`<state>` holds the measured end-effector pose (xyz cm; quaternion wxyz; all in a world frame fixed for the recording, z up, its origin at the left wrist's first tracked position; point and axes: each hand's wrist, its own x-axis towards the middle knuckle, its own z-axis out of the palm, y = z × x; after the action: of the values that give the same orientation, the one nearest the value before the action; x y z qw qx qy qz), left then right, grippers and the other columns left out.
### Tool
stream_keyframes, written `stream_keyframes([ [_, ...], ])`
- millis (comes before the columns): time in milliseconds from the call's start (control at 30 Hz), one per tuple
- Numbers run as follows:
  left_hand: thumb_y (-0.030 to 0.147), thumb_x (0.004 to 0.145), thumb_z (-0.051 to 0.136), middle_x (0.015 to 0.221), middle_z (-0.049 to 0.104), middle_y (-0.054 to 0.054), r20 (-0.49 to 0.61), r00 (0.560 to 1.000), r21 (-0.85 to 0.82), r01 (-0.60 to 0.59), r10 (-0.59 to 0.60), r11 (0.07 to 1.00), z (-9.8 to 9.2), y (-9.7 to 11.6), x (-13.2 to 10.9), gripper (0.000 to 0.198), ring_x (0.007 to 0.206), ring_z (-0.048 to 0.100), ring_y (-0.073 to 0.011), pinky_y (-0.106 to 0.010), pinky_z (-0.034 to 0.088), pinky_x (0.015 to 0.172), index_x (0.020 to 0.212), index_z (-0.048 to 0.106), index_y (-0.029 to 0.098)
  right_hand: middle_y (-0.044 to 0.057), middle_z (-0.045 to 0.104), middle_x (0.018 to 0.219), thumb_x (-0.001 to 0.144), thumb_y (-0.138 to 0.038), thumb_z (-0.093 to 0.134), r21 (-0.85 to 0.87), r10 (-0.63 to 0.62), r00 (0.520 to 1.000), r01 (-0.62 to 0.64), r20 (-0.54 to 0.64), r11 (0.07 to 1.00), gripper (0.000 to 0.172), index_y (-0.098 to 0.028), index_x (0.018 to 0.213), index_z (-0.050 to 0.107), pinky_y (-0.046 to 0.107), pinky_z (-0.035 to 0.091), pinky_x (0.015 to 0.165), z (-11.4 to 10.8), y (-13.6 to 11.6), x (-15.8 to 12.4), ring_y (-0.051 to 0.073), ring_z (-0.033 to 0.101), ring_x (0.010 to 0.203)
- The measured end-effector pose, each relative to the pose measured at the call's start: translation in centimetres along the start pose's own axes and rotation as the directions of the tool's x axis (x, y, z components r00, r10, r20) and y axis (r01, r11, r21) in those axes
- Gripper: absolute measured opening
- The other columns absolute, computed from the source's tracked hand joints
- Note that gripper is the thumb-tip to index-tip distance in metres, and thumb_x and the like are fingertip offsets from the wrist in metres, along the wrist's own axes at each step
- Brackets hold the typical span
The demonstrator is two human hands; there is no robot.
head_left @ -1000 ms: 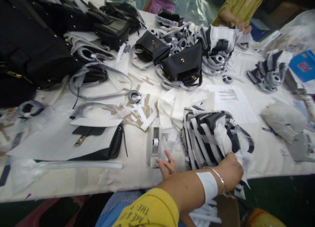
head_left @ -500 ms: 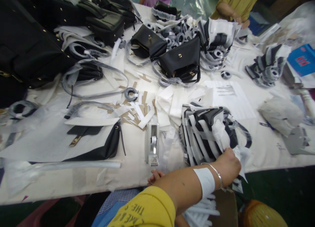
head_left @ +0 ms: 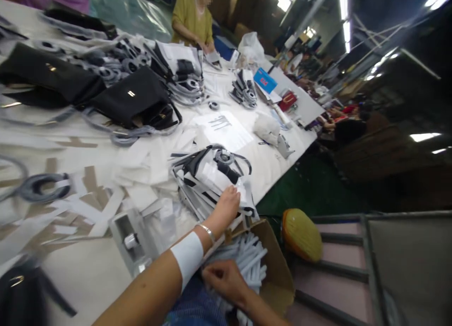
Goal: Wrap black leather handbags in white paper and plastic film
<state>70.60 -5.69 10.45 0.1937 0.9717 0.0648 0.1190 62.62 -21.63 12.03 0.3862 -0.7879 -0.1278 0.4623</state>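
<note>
My left hand, with a bracelet and a white patch on its arm, reaches to the near right corner of a stack of black and white wrapped bag pieces. Its fingers are closed on white wrapping there. A coiled, wrapped strap lies on top of this stack. Lower down, my right hand is curled closed above my lap, beside a cardboard box of pale rolled tubes. Whether it holds anything is hidden. A tape dispenser stands left of my left forearm.
Black handbags, paper strips and a coiled strap lie on the left. A printed sheet is behind the stack. Across the table, a person works. A yellow round object and a metal frame stand at the right.
The view has swung right, bringing the aisle and metal frame in. My left hand stays at the stack's corner. My right hand has come from beneath my left forearm to beside the box.
</note>
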Motion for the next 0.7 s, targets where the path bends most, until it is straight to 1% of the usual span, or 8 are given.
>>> stream_keyframes([
  [67, 0.014, 0.092, 0.057, 0.129, 0.061, -0.014, 0.017, 1.0, 0.007, -0.008, 0.008, 1.0, -0.4, 0.1, -0.2, 0.028, 0.124, 0.054, -0.027, -0.046, 0.044, 0.103, 0.12, 0.06, 0.01, -0.003, 0.062, 0.051, 0.071, -0.036, 0.079, -0.038, -0.089, 0.996, 0.088, -0.015, 0.995, 0.027, -0.019, 0.052, 0.068, 0.022, 0.042, 0.052, -5.3, -1.9, 0.3, 0.012, 0.054, 0.052],
  [100, 0.011, 0.092, 0.055, 0.13, 0.06, -0.017, 0.026, 1.0, 0.009, -0.013, 0.013, 1.0, -0.5, 0.1, -0.3, 0.03, 0.125, 0.053, -0.0275, -0.045, 0.043, 0.103, 0.121, 0.059, 0.008, -0.002, 0.063, 0.053, 0.075, -0.038, 0.074, -0.119, -0.164, 0.986, 0.159, -0.026, 0.98, 0.027, -0.018, 0.058, 0.071, 0.02, 0.039, 0.048, -7.9, -3.0, 0.6, 0.011, 0.052, 0.05],
  [133, 0.008, 0.092, 0.053, 0.13, 0.06, -0.019, 0.035, 0.999, 0.01, -0.019, 0.018, 1.0, -0.6, 0.1, -0.3, 0.031, 0.126, 0.053, -0.0281, -0.043, 0.043, 0.104, 0.123, 0.059, 0.006, -0.001, 0.062, 0.052, 0.078, -0.042, 0.071, -0.174, -0.19, 0.981, 0.181, -0.038, 0.968, 0.03, -0.017, 0.061, 0.072, 0.019, 0.034, 0.041, -10.2, -4.3, 1.1, 0.008, 0.047, 0.042],
  [233, 0.007, 0.092, 0.049, 0.133, 0.058, -0.021, 0.058, 0.998, 0.017, -0.031, 0.03, 0.999, -0.7, 0.1, -0.3, 0.035, 0.127, 0.051, -0.0293, -0.041, 0.042, 0.105, 0.126, 0.057, 0.004, -0.002, 0.062, 0.052, 0.081, -0.051, 0.065, -0.138, -0.195, 0.977, 0.182, -0.089, 0.974, 0.038, -0.014, 0.08, 0.075, 0.018, 0.025, 0.033, -14.9, -7.5, 3.5, 0.005, 0.036, 0.032],
  [300, 0.006, 0.092, 0.048, 0.136, 0.056, -0.021, 0.07, 0.997, 0.023, -0.04, 0.038, 0.999, -0.6, 0.0, -0.2, 0.038, 0.129, 0.05, -0.0294, -0.042, 0.04, 0.106, 0.129, 0.055, 0.005, -0.002, 0.062, 0.054, 0.081, -0.053, 0.064, -0.1, -0.198, 0.975, 0.188, -0.103, 0.977, 0.042, -0.014, 0.09, 0.074, 0.018, 0.026, 0.032, -16.1, -8.7, 5.5, 0.004, 0.036, 0.031],
  [467, 0.005, 0.091, 0.046, 0.138, 0.055, -0.02, 0.095, 0.994, 0.035, -0.049, 0.045, 0.998, -0.4, -0.2, -0.2, 0.042, 0.131, 0.048, -0.0302, -0.043, 0.039, 0.107, 0.132, 0.054, 0.005, -0.001, 0.063, 0.058, 0.081, -0.055, 0.062, -0.117, -0.203, 0.978, 0.198, -0.038, 0.973, 0.047, -0.011, 0.095, 0.074, 0.017, 0.027, 0.032, -16.5, -9.4, 10.4, 0.004, 0.038, 0.032],
  [567, 0.006, 0.091, 0.046, 0.14, 0.054, -0.02, 0.101, 0.994, 0.035, -0.039, 0.036, 0.999, -0.3, -0.2, -0.2, 0.043, 0.132, 0.047, -0.0292, -0.043, 0.039, 0.108, 0.134, 0.053, 0.006, -0.001, 0.065, 0.062, 0.081, -0.055, 0.062, -0.169, -0.208, 0.974, 0.22, 0.087, 0.961, 0.049, -0.011, 0.097, 0.074, 0.017, 0.029, 0.034, -17.3, -9.9, 12.4, 0.004, 0.039, 0.035],
  [700, 0.006, 0.092, 0.046, 0.141, 0.052, -0.02, 0.11, 0.994, 0.029, -0.028, 0.024, 0.999, -0.3, -0.1, -0.3, 0.043, 0.133, 0.046, -0.03, -0.044, 0.039, 0.108, 0.134, 0.053, 0.006, 0.0, 0.068, 0.069, 0.084, -0.05, 0.06, -0.253, -0.191, 0.942, 0.264, 0.277, 0.931, 0.049, -0.013, 0.113, 0.071, 0.018, 0.034, 0.04, -18.9, -11.0, 13.9, 0.005, 0.042, 0.039],
])
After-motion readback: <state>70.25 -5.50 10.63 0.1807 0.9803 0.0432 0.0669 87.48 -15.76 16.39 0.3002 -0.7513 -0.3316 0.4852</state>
